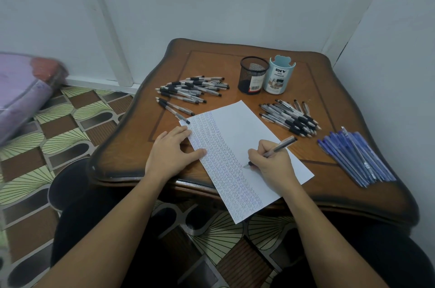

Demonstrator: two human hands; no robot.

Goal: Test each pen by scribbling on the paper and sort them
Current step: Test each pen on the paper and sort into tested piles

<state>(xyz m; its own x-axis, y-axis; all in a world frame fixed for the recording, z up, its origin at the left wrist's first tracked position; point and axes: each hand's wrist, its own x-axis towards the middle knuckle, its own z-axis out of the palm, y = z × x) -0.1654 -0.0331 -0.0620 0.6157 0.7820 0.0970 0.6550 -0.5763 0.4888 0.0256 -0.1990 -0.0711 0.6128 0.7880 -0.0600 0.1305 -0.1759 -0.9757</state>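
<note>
Pen: I see the right hand (273, 165) pinching a grey pen (280, 145) low on its barrel, tip on the paper (237, 123) at frame centre.
Left hand: the left hand (169, 153) lies flat, fingers straight, pressing the paper's left edge.
Handling: I judge the pen light, stiff and slick, best held near the tip. The thin paper overhangs the table (131, 146), so it needs pinning.
Piles: black-grip pens (193, 90) above the paper, a second heap (292, 118) to its right, blue pens (357, 156) at far right.

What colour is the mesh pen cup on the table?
Black; the mesh pen cup shows clearest in the head view.
</note>
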